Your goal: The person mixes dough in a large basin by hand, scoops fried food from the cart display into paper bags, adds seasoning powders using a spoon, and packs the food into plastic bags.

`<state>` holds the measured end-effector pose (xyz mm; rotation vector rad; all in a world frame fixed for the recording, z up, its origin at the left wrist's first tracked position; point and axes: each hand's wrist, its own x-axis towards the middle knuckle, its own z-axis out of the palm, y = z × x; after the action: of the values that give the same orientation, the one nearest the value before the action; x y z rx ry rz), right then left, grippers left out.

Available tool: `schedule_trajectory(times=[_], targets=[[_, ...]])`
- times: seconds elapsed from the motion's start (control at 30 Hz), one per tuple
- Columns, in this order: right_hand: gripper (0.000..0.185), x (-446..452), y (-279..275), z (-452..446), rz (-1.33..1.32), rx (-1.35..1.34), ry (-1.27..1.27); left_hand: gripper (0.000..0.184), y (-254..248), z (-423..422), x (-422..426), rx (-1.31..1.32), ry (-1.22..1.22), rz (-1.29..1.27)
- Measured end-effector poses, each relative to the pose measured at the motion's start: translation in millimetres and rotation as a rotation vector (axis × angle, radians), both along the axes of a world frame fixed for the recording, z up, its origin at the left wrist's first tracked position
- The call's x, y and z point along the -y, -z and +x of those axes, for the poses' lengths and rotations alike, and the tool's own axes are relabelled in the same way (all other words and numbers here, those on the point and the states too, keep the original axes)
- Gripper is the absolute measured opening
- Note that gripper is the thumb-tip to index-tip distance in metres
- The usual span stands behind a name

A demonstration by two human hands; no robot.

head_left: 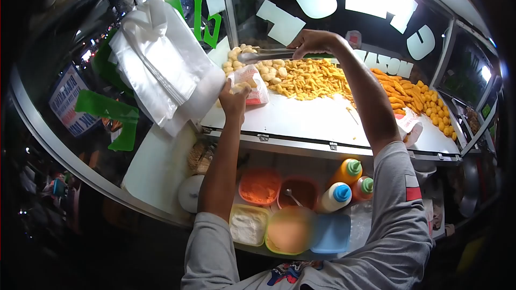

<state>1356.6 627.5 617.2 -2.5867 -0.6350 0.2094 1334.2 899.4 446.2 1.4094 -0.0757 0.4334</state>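
Note:
My left hand (234, 98) grips a white paper bag (259, 94) with red print, holding it upright at the left end of the white display tray (306, 111). My right hand (318, 44) is closed around metal tongs (271, 51), which reach left over the food. The tongs' tips are just above the bag's mouth, near a heap of pale round fried pieces (275, 70). Whether anything is between the tips I cannot tell. Yellow fried strips (314, 79) lie beneath my right hand and forearm.
Orange fried pieces (396, 87) and yellow round ones (438, 114) fill the tray's right end, beside another paper bag (408, 127). Plastic bags (158, 59) hang at left. Below are an orange powder tub (260, 187), a white powder tub (248, 225) and squeeze bottles (336, 197).

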Motion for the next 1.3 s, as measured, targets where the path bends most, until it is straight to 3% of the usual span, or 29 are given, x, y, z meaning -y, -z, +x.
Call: schedule_trajectory(times=[0.1,0.27,0.43,0.6,0.7,0.77,0.83,0.87,0.97,1.0,1.13,1.17,1.23,1.3], targets=[[0.048,-21,-18,-38,-0.234,-0.037,-0.035,0.067,14,18,8,0.054,-0.127,0.021],[0.051,9,10,-13,0.039,0.065,0.089,0.066,4,-30,2,0.104,-0.116,-0.06],[0.031,-32,101,11,-0.639,0.357,0.327,0.068,4,-57,8,0.159,-0.128,-0.038],[0.028,-51,128,16,-0.62,0.352,0.305,0.068,11,-48,2,0.195,-0.119,0.051],[0.034,-29,86,13,-0.456,0.292,0.288,0.066,16,-39,1,0.159,-0.115,0.131],[0.036,-7,61,11,-0.123,0.386,0.168,0.066,19,-22,-1,0.127,-0.15,0.264],[0.037,7,23,-9,0.041,0.145,0.145,0.064,14,-8,4,0.062,-0.09,0.126],[0.052,9,2,-24,-0.043,0.032,0.083,0.064,9,-3,8,0.035,-0.083,0.089],[0.054,12,-2,-42,-0.223,0.057,-0.081,0.07,22,34,16,0.138,0.034,0.053],[0.056,16,1,-49,-0.271,0.092,-0.005,0.072,30,41,17,0.163,0.056,0.03],[0.049,111,-29,-94,-0.221,0.299,0.193,0.076,-4,6,31,0.012,0.247,-0.069],[0.054,132,-38,-144,0.02,0.191,0.48,0.075,-8,2,35,0.021,0.286,-0.083],[0.055,239,-18,-173,0.009,0.492,0.616,0.075,-32,-17,43,-0.021,0.353,-0.013],[0.041,346,10,-228,-0.221,0.596,0.622,0.074,-56,-43,50,-0.073,0.435,0.025]])
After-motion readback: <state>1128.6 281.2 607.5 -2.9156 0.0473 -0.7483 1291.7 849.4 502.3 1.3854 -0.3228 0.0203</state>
